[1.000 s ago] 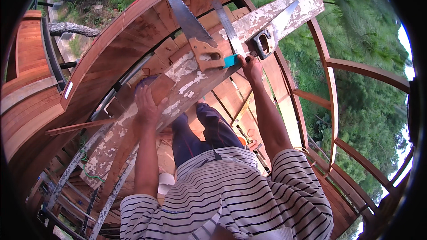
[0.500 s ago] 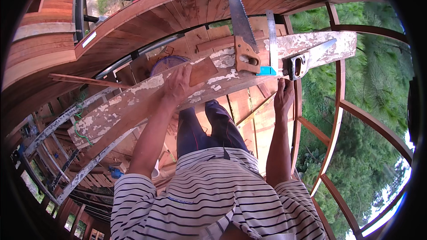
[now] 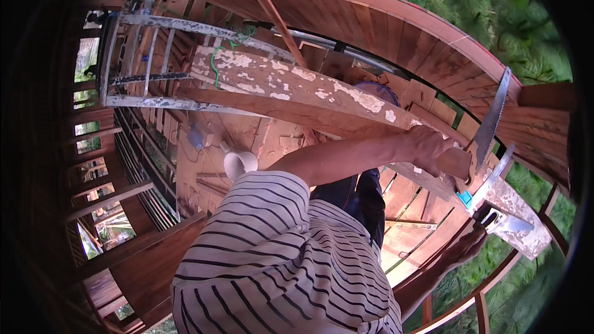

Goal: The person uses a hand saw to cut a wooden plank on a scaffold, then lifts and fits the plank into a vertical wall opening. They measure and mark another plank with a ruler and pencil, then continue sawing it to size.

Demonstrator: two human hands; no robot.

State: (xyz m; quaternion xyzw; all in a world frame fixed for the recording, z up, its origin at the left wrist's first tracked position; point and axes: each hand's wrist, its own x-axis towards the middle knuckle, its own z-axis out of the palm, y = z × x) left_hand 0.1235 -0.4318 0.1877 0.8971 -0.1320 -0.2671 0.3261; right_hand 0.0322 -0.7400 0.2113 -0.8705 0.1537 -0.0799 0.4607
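My left hand (image 3: pixel 427 148) is closed over a long brown board (image 3: pixel 322 117), close to that board's right end. The board lies along a wide plank with flaking white paint (image 3: pixel 362 99). Just past the board's end is a handsaw (image 3: pixel 493 117) with a wooden handle, its toothed blade reaching toward the far wall. Beside it lies a square with a blue stock (image 3: pixel 464 198) and a metal blade. A second saw (image 3: pixel 492 218), with a black and pale handle, rests near the plank's right end. Close by that handle is my right hand (image 3: pixel 473 241), its fingers partly hidden and unclear.
A pale-painted metal frame (image 3: pixel 192 20) stands at the left, with green cord (image 3: pixel 242 34) over it. A thin wooden strip (image 3: pixel 275 18) leans across the far side. Below are a white bucket (image 3: pixel 240 164) and scattered wood offcuts. Curved wooden walling (image 3: pixel 402 31) runs along the far side.
My view has swung left, so the plank and tools appear farther right and more of the frame and floor shows. My left hand is still on the board; the right is still near the second saw.
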